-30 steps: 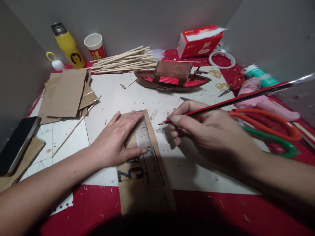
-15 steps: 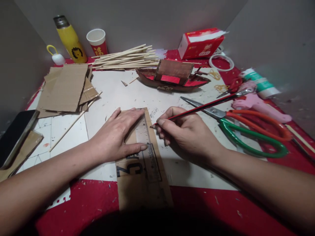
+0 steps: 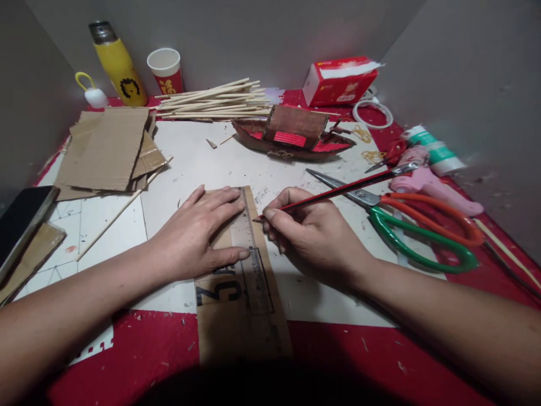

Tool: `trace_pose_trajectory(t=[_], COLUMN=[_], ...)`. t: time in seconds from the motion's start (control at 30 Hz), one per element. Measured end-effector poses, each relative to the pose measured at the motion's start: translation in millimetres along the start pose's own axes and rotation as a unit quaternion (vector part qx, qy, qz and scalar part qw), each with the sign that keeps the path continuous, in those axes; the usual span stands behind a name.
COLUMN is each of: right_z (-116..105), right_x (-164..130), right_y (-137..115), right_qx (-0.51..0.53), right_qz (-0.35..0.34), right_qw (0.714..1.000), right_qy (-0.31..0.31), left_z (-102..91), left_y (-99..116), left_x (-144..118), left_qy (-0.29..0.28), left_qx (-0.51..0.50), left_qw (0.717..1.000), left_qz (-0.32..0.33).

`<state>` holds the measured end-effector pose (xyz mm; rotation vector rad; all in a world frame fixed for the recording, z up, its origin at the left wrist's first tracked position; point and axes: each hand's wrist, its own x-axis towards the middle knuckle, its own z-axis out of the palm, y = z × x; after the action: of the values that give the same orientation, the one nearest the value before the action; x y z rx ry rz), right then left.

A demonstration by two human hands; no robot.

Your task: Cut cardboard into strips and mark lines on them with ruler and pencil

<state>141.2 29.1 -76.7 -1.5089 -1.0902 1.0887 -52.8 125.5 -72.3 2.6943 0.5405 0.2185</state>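
Note:
My left hand [image 3: 207,225] lies with fingers spread across a clear ruler [image 3: 252,265], pressing it onto a strip of brown cardboard [image 3: 224,338]. Black printing shows on that strip. In my right hand [image 3: 313,231] is a red and black pencil [image 3: 333,190], pinched near its point. The pencil tip sits at the ruler's right edge, on or just above the cardboard. Both strip and ruler rest on a white sheet [image 3: 177,152] in front of me.
Large scissors [image 3: 380,203] with orange and green handles lie to the right, near a pink glue gun [image 3: 439,189]. Behind stand a brown model boat [image 3: 296,132] and a pile of sticks [image 3: 215,101]. Cardboard pieces [image 3: 105,149] and a phone [image 3: 25,225] are at left.
The pencil tip has moved slightly left, closer to the ruler's edge. My left hand stays on the ruler. The whole view has shifted a little.

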Motion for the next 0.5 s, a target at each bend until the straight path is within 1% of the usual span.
trace_pose_trajectory(t=[0.5], right_z=[2.7], right_x=[1.2], right_y=[2.4], right_qx=[-0.027], right_qz=[-0.021], right_qw=[0.999], right_qy=[0.008], left_z=[-1.1], left_y=[1.2], left_x=[0.5], left_qy=[-0.003], left_qx=[-0.004], left_qw=[1.0], left_qz=[-0.006])
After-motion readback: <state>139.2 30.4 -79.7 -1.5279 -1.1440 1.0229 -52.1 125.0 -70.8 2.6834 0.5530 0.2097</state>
